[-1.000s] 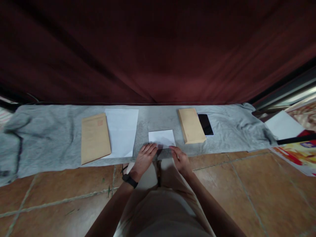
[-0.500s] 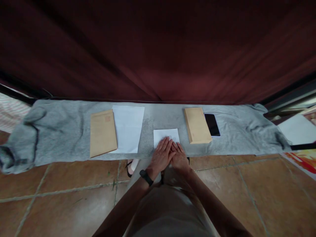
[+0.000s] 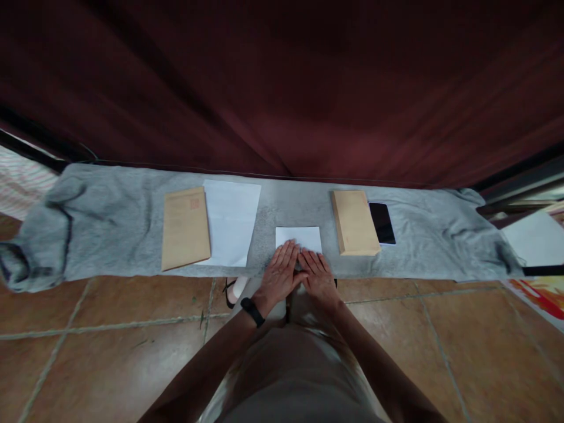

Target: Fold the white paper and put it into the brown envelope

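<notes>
A small white sheet of paper (image 3: 299,235), seemingly folded, lies in front of me on the grey cloth (image 3: 291,202). My left hand (image 3: 281,272), with a dark band on the wrist, rests flat on its near left part, fingers stretched forward. Beside it my right hand (image 3: 318,276) presses flat on the near right part. The left thumb reaches across to the right hand. Both palms cover the paper's near edge. To the left, a larger white sheet (image 3: 231,220) lies partly under a brown envelope (image 3: 185,229). A stack of brown envelopes (image 3: 358,223) sits to the right.
A dark-screened phone (image 3: 382,223) lies right of the envelope stack. Behind the narrow cloth-covered surface hangs a dark red curtain (image 3: 282,117). Tiled floor (image 3: 145,329) shows below its front edge. A white sheet-like thing (image 3: 535,238) is at the far right.
My hands have spread apart on the small paper, the left one shifting left. They overlapped before and now lie side by side. The view has tilted slightly.
</notes>
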A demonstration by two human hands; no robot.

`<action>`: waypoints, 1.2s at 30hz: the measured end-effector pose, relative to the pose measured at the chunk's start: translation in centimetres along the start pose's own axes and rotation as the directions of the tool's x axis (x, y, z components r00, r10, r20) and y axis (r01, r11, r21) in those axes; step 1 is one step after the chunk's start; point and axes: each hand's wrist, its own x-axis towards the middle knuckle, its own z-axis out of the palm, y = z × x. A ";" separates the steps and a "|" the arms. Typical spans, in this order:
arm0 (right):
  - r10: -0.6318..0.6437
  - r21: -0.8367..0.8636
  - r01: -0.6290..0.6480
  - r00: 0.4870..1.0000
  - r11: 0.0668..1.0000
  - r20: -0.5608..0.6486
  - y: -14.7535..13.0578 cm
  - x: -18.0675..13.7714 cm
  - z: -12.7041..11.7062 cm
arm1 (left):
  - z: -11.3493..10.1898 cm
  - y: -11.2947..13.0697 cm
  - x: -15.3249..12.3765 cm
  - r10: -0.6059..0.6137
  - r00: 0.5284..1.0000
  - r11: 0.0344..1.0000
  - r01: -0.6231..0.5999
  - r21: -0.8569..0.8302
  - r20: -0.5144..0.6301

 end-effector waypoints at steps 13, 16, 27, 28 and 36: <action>0.071 -0.090 -0.087 0.984 0.992 -0.164 1.7 -2.1 -0.1 | -1.0 -0.6 -0.7 0.046 0.993 0.987 -0.061 0.148 0.107; 0.094 -0.062 -0.107 0.980 0.992 -0.177 2.3 -2.1 -0.6 | -1.1 -0.6 -0.6 0.046 0.993 0.988 -0.061 0.141 0.108; -0.197 0.245 0.188 0.980 0.951 0.013 -0.1 4.6 -2.3 | 0.5 -1.1 -0.7 0.067 0.996 0.987 -0.074 0.143 0.052; -0.200 0.247 0.189 0.979 0.950 0.023 -0.3 5.1 -2.3 | 0.7 -1.2 -0.7 0.067 0.997 0.986 -0.073 0.148 0.043; -0.249 0.224 0.231 0.967 0.947 0.058 0.1 7.9 -2.3 | 1.7 -1.8 -1.3 0.141 0.990 0.972 -0.141 0.188 0.014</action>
